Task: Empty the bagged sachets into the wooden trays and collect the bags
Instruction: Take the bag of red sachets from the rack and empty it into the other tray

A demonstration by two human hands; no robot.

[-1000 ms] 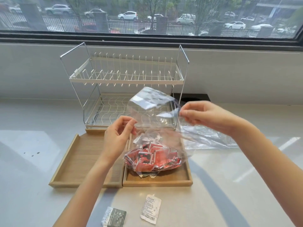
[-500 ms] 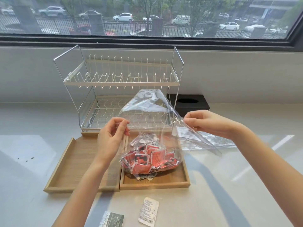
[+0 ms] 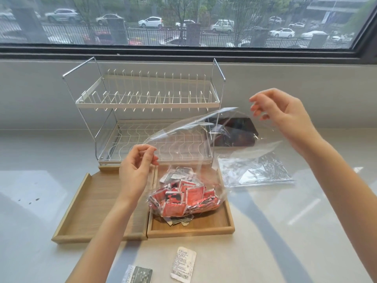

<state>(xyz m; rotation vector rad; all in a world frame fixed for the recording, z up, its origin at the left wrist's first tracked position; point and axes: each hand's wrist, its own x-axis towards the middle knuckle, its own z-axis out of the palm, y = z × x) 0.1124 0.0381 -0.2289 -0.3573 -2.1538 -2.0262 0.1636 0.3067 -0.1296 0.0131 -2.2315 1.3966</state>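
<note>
A clear plastic bag (image 3: 195, 139) is stretched wide between my hands. Its bottom, full of red and silver sachets (image 3: 183, 199), rests in the right wooden tray (image 3: 191, 231). My left hand (image 3: 136, 170) pinches the bag's near-left edge above the seam between the trays. My right hand (image 3: 281, 115) is raised at the right and grips the bag's far edge with curled fingers. The left wooden tray (image 3: 95, 203) holds nothing. A second clear bag (image 3: 257, 172) lies flat on the counter to the right of the trays.
A white two-tier wire dish rack (image 3: 146, 103) stands right behind the trays, and a black box (image 3: 242, 131) sits beside it. Two loose sachets lie on the counter in front, a white one (image 3: 183, 264) and a dark one (image 3: 137, 275). A window ledge runs along the back.
My right hand has risen and swung out to the right, pulling the bag's mouth much wider. My left hand keeps its pinch. The sachets stay bunched in the bag's bottom.
</note>
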